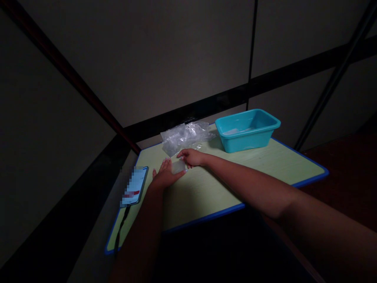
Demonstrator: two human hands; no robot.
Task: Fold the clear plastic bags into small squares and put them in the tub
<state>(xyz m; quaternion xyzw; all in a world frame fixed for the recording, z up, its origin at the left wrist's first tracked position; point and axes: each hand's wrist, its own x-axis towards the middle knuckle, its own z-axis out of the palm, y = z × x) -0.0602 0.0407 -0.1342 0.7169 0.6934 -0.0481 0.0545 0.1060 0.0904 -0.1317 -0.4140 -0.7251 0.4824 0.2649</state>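
Observation:
A small clear plastic bag (178, 167) lies on the tabletop between my two hands. My left hand (165, 175) rests flat at its left side, fingers stretched out and thumb spread along the near edge. At the bag's right side, my right hand (193, 157) has its fingers bent in and closed at the edge, with the index finger reaching left. What exactly its fingertips pinch is small and partly hidden. Just beyond both hands is a loose pile of crinkled clear plastic bags (185, 135).
A turquoise plastic basin (247, 139) with some pale, clear pieces inside stands at the back right of the light green table (218, 188), which has a blue edge. At the left edge lies a phone (136, 186) with a dark strap (122, 224). A wall panel (188, 59) rises behind.

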